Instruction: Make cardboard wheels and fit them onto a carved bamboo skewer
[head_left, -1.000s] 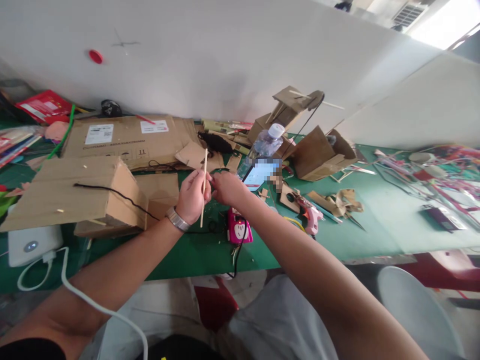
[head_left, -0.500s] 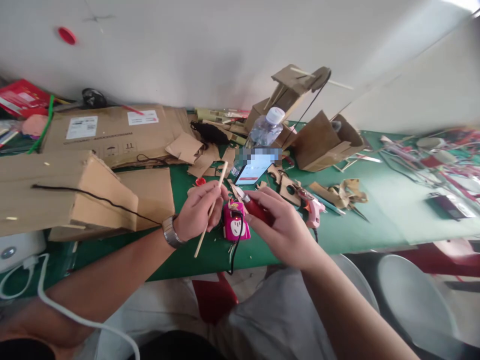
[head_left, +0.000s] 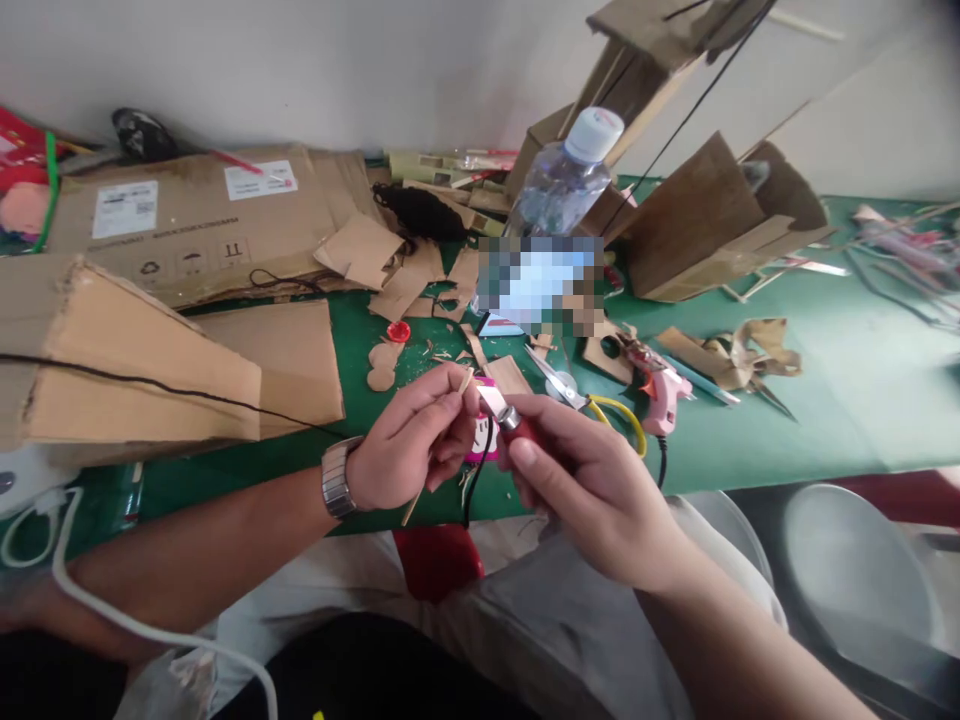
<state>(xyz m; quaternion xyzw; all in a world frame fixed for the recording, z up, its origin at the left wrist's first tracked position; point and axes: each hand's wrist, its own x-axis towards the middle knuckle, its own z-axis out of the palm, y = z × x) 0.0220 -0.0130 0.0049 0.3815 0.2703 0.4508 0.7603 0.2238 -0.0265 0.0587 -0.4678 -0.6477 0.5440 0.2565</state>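
My left hand (head_left: 409,435), with a metal watch at its wrist, is closed around a thin wooden stick (head_left: 411,508). The stick's tip shows above the fingertips and its lower end pokes out below the hand. In my right hand (head_left: 592,480) is a craft knife (head_left: 510,415) with a red handle and a short, wide metal blade. The blade points left and lies close to the stick's upper end; whether they touch I cannot tell. Behind both hands, a pink power socket (head_left: 484,440) with a black cable is partly covered.
Yellow-handled scissors (head_left: 559,378) and a pink glue gun (head_left: 664,395) lie to the right. Cardboard scraps (head_left: 409,300), a plastic bottle (head_left: 562,180) and a blurred-out screen (head_left: 502,325) stand or lie beyond. A cardboard structure (head_left: 161,370) is at left, a cardboard box (head_left: 697,230) at back right.
The knife blade has come up to the stick's top end, and my hands are closer together. The stick now sits lower in my left hand. My view has shifted nearer, bringing scissors into sight.
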